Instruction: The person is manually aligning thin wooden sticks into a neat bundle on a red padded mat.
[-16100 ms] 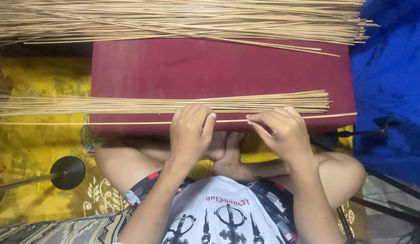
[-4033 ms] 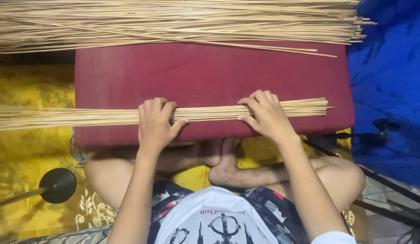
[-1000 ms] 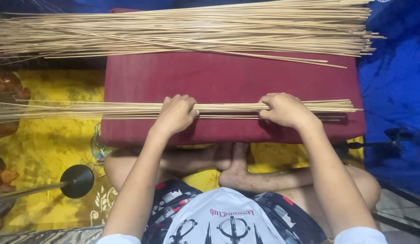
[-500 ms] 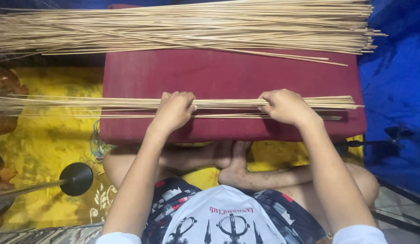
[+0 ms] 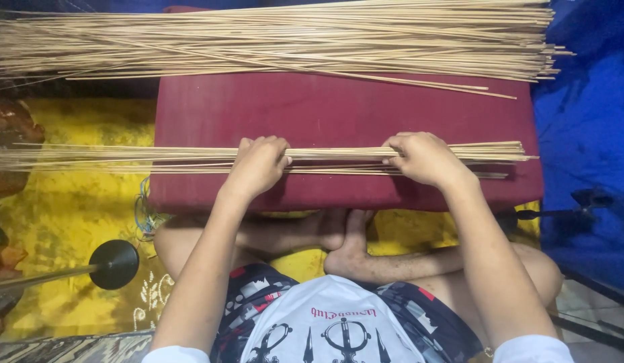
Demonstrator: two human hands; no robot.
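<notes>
Since a moment ago: both hands have slid a little toward the far edge of the near bundle, and the sticks under them look pressed flatter and more even at the right-hand ends.
Near bundle [image 5: 339, 156]: thin pale sticks, long and straight, lying side to side across the front part of the maroon surface [image 5: 339, 111], with their left ends reaching well past its edge over the yellow cloth [image 5: 76, 202].
Handling: I judge them very light, springy rather than stiff, each one easy to snap, and apt to roll and fan apart because nothing ties them.
Where to hold: best taken as a whole sheaf at two well-separated spots near the middle, palms pressing down, much as the hands sit now; a hold at one end would let the rest sag and scatter.
Left hand [image 5: 257, 165]: laid over the bundle, fingers curled over its far side, pressing it down; the grip is closed on the sticks.
Right hand [image 5: 426, 158]: same posture, further right, fingers bent over the sticks and clamped on them.
Far pile [image 5: 278, 40]: a much bigger, looser heap of the same sticks along the back edge, a few stragglers slanting out at right.
Around: crossed legs under the surface, blue sheet [image 5: 587, 134] at right, a black round stand base [image 5: 113, 264] at left.
</notes>
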